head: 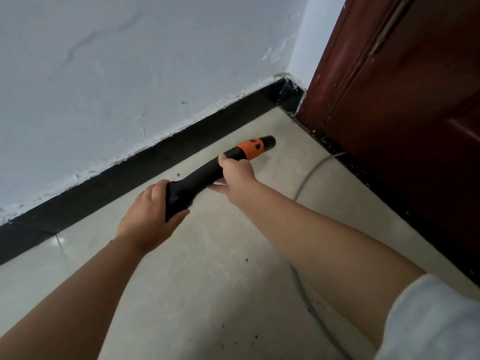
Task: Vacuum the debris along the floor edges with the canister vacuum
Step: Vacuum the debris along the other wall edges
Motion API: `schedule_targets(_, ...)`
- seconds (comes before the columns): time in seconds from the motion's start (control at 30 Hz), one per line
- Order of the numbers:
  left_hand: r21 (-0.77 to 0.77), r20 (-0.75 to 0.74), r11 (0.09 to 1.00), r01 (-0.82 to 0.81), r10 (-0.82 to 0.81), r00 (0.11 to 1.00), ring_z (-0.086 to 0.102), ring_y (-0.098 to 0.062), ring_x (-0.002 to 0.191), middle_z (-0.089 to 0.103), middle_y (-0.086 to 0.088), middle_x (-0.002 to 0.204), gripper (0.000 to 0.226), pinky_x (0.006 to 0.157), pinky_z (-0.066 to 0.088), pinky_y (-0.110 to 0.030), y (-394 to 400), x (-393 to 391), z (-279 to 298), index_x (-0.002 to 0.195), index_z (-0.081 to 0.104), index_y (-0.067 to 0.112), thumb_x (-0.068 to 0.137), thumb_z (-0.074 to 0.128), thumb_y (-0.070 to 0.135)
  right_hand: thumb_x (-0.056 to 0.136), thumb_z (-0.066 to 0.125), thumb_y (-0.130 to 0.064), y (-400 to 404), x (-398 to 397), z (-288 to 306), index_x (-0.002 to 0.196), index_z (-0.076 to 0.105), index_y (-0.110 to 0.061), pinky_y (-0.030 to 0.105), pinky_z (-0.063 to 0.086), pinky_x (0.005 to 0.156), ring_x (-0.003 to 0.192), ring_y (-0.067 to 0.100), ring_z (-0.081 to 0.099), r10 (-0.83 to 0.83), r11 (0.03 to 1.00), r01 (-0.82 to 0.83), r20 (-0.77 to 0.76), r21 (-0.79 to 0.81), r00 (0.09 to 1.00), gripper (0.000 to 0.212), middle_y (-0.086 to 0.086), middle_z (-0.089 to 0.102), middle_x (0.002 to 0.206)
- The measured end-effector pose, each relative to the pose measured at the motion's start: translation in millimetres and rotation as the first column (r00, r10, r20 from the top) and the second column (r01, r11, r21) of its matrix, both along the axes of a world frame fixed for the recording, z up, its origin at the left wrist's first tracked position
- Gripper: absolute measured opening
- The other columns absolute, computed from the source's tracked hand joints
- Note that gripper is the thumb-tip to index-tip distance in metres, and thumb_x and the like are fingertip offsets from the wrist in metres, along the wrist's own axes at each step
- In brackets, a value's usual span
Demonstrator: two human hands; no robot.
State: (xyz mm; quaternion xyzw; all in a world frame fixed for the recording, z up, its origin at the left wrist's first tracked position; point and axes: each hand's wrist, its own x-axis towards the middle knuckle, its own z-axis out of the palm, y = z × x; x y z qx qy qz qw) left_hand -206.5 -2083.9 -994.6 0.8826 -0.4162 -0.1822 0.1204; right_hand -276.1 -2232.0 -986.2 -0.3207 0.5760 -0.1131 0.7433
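Observation:
A black vacuum wand (200,178) with an orange collar (250,148) points toward the room corner, its open tip (270,141) just above the beige floor. My left hand (149,219) grips the thick rear end of the wand. My right hand (235,175) grips the wand further forward, just behind the orange collar. Small dark specks of debris (246,260) lie scattered on the floor near me, and more specks (327,144) sit along the strip under the door. The canister is out of view.
A black baseboard (145,162) runs along the white wall (130,74) to the corner. A dark red door (402,87) stands at the right. A grey cable (311,172) snakes across the floor from the door, passing under my right arm.

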Motion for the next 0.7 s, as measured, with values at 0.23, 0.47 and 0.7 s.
schedule_targets(0.23,0.081,-0.004,0.997,0.015,-0.014,1.000,0.044,-0.032,0.115,0.046,-0.016,0.126,0.060,0.091,0.037,-0.036,7.3,-9.6,-1.8,0.133,0.033,0.003,0.087,0.059,0.032,0.094,0.053,-0.013,10.0,-3.2,-3.9,0.134,0.037,-0.005,0.040,0.054,0.075,0.113,0.035,0.055,-0.007,0.999,0.005,0.040,0.053,0.999,0.044,0.018,0.051,0.127)
schedule_targets(0.47,0.003,-0.052,0.990,0.142,-0.142,0.989,0.044,-0.024,0.115,0.044,-0.009,0.129,0.055,0.093,0.040,-0.033,-56.2,-60.0,-4.1,0.131,0.032,0.010,0.089,0.056,0.036,0.095,0.051,-0.010,-37.1,-61.2,2.5,0.138,0.033,-0.003,0.046,0.048,0.075,0.118,0.038,0.050,-0.208,0.977,0.209,0.025,-0.049,0.978,0.047,0.021,0.046,0.134)
schedule_targets(0.7,0.005,-0.035,0.982,0.191,-0.191,0.981,0.042,-0.027,0.121,0.043,-0.013,0.133,0.061,0.097,0.034,-0.031,4.2,-17.7,1.9,0.136,0.032,0.007,0.087,0.060,0.031,0.094,0.052,-0.012,22.3,-42.7,11.2,0.135,0.037,-0.005,0.040,0.054,0.079,0.116,0.034,0.053,-0.191,0.982,0.191,0.043,-0.011,0.981,0.044,0.017,0.051,0.130)
